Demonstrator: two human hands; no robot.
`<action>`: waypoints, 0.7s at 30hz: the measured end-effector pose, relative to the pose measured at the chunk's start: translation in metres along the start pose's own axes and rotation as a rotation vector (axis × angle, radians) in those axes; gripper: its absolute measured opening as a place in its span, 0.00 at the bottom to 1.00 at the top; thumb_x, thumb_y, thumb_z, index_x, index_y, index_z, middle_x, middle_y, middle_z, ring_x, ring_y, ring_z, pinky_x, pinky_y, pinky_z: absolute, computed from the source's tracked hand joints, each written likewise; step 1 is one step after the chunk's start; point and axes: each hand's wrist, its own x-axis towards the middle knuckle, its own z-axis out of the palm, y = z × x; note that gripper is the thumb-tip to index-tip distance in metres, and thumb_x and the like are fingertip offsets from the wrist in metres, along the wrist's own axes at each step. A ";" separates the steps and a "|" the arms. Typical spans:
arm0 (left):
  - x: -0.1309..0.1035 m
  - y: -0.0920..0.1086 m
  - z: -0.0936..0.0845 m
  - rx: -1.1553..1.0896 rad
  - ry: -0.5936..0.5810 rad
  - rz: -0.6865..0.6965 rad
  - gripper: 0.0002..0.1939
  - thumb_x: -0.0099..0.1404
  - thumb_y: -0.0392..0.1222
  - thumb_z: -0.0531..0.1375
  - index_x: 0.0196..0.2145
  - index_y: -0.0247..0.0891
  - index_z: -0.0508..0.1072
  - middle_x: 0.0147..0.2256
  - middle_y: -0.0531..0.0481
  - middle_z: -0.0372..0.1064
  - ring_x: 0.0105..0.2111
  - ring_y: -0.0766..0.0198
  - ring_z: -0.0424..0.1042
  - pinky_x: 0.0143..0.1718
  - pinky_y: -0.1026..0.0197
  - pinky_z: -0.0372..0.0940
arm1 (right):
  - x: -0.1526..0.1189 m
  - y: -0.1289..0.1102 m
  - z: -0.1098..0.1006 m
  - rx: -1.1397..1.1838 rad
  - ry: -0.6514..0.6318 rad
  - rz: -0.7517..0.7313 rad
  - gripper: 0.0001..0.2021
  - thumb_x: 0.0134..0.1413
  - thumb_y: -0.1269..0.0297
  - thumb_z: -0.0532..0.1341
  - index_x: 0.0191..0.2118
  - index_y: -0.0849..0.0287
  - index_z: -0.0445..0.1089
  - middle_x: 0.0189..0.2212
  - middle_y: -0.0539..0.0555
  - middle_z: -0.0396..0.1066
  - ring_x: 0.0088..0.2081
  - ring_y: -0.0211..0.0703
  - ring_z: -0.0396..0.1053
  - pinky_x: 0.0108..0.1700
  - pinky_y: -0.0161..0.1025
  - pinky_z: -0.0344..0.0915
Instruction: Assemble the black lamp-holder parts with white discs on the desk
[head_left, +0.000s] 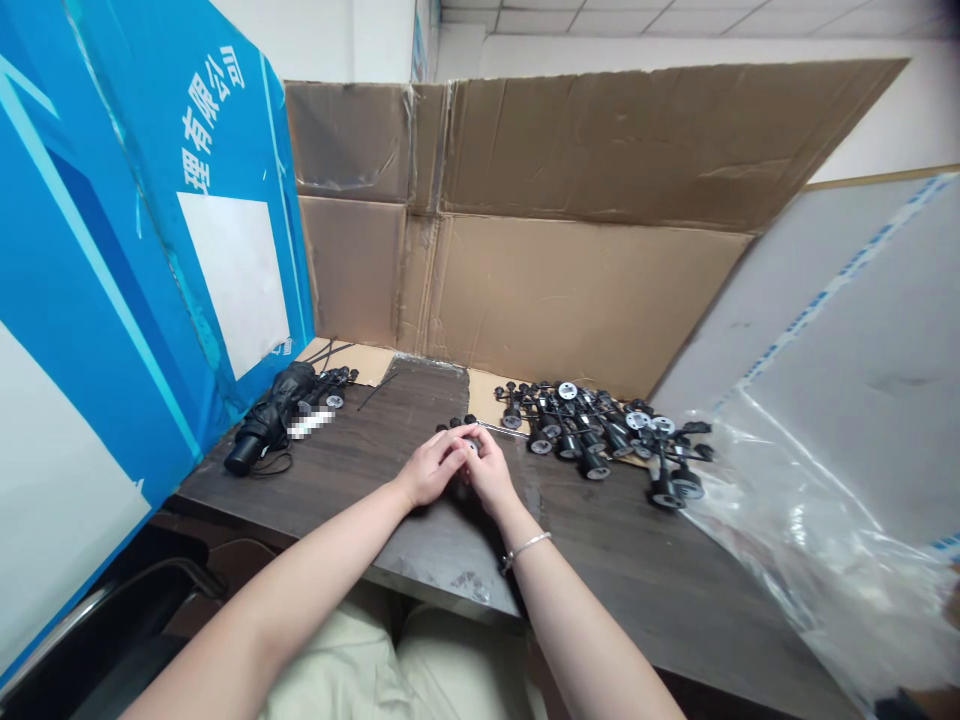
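My left hand point(433, 468) and my right hand point(489, 468) meet over the middle of the dark wooden table. Their fingers are closed together around a small black part with a round pale face point(471, 445). Most of this part is hidden by the fingers; small black knobs point(456, 423) stick out just beyond them. A thin rod point(501, 429) runs right from near the fingertips. To the right of my hands lies a pile of similar black parts point(585, 425) with round grey-white ends. Another cluster point(667, 478) sits at the pile's right end.
A black folded umbrella point(274, 415) lies at the left, beside a few black parts point(336, 385). Thin black strips point(377, 392) lie near it. Cardboard point(585, 290) stands behind the table point(345, 480), a blue panel point(247, 130) at left. Clear plastic point(795, 530) hangs at right.
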 end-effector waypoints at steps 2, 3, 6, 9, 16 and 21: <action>0.000 0.001 0.000 -0.004 0.014 -0.006 0.20 0.66 0.45 0.44 0.53 0.39 0.61 0.51 0.45 0.62 0.51 0.60 0.61 0.53 0.56 0.56 | 0.000 0.002 0.000 0.009 0.005 0.051 0.21 0.38 0.45 0.60 0.29 0.56 0.57 0.13 0.40 0.53 0.13 0.29 0.50 0.14 0.30 0.47; 0.000 0.001 0.001 -0.004 0.017 -0.002 0.20 0.66 0.44 0.44 0.53 0.39 0.61 0.51 0.45 0.62 0.51 0.61 0.61 0.53 0.56 0.55 | 0.000 0.002 0.001 0.020 0.006 0.065 0.21 0.39 0.43 0.59 0.29 0.56 0.57 0.13 0.40 0.53 0.13 0.30 0.51 0.14 0.30 0.49; 0.001 0.001 0.000 0.010 0.044 -0.008 0.19 0.65 0.42 0.45 0.52 0.39 0.62 0.50 0.46 0.63 0.50 0.61 0.62 0.53 0.57 0.56 | 0.001 0.002 0.002 0.104 0.003 0.107 0.23 0.40 0.40 0.56 0.30 0.57 0.58 0.15 0.43 0.56 0.15 0.32 0.55 0.16 0.31 0.53; 0.002 0.001 0.000 0.025 0.098 -0.039 0.18 0.65 0.40 0.45 0.50 0.38 0.64 0.48 0.45 0.65 0.48 0.62 0.64 0.51 0.58 0.59 | 0.002 0.001 0.002 0.192 -0.017 0.149 0.22 0.40 0.41 0.56 0.31 0.57 0.60 0.18 0.46 0.60 0.17 0.34 0.58 0.18 0.33 0.57; 0.003 -0.001 0.000 0.007 0.219 -0.083 0.15 0.64 0.38 0.45 0.46 0.37 0.63 0.42 0.46 0.68 0.41 0.63 0.68 0.45 0.60 0.62 | 0.004 -0.002 -0.001 0.098 -0.036 0.104 0.19 0.45 0.47 0.56 0.37 0.58 0.65 0.19 0.47 0.61 0.18 0.34 0.57 0.18 0.33 0.55; 0.003 0.000 0.000 -0.006 0.280 -0.115 0.12 0.63 0.39 0.46 0.43 0.37 0.64 0.37 0.48 0.69 0.36 0.65 0.69 0.40 0.62 0.63 | 0.004 0.000 -0.003 0.043 -0.005 0.057 0.20 0.45 0.47 0.56 0.36 0.60 0.67 0.17 0.46 0.61 0.16 0.32 0.56 0.19 0.33 0.54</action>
